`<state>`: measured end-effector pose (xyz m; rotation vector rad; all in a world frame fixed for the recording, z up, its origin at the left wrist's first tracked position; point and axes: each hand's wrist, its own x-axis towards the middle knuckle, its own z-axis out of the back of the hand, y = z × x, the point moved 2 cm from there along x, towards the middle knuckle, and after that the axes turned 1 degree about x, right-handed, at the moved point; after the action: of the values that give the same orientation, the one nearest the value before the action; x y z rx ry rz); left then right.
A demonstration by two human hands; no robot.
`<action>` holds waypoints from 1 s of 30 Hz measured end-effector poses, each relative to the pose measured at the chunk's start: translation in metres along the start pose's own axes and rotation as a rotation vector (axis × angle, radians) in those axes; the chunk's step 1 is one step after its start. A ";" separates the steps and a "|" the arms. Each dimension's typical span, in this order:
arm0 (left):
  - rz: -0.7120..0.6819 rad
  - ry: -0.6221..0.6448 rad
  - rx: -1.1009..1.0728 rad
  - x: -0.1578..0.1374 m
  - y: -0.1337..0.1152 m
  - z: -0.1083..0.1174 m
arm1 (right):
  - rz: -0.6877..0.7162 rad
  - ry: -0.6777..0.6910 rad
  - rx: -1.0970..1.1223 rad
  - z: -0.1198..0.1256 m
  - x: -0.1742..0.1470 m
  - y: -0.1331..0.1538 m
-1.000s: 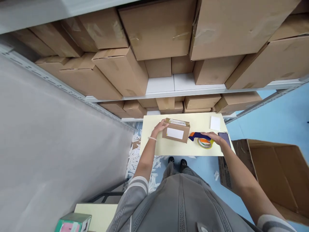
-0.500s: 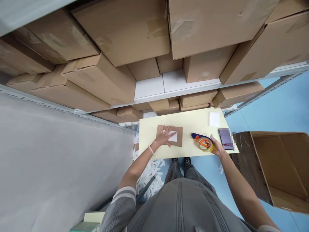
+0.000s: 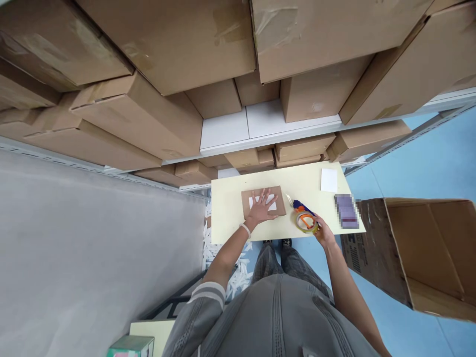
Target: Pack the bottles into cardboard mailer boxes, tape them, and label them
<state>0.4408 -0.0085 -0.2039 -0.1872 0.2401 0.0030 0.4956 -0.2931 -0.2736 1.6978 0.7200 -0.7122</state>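
tape dispenser (image 3: 307, 221) nears box (image 3: 281, 203) by table (image 3: 228, 225)'s near edge
right hand (image 3: 323, 230) clamps dispenser, left hand (image 3: 261, 210) splays flat; box likely stiff, hold sides

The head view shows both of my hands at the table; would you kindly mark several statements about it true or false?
1. The left hand lies on the small box. True.
2. The right hand holds scissors. False: it holds the tape dispenser.
3. A white label is on the small box, partly covered by the left hand. True.
4. The large carton right of the table is closed. False: it stands open.
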 end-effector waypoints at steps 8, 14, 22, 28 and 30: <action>0.153 -0.111 0.056 0.017 -0.018 -0.011 | 0.146 -0.014 -0.183 -0.007 0.004 0.005; 0.144 -0.143 0.083 0.015 -0.017 -0.013 | 0.128 0.006 -0.164 0.019 -0.017 -0.022; 0.178 -0.140 0.059 0.015 -0.021 -0.013 | 0.069 0.044 -0.234 0.003 -0.049 -0.065; 0.374 -0.144 -0.025 0.033 -0.034 -0.015 | 0.152 -0.037 -0.338 -0.037 -0.029 -0.048; 0.445 -0.107 -0.072 0.042 -0.038 -0.013 | 0.166 -0.068 -0.366 -0.045 -0.022 -0.040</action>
<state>0.4793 -0.0487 -0.2198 -0.2012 0.1715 0.4631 0.4554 -0.2430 -0.2716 1.3733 0.6115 -0.4856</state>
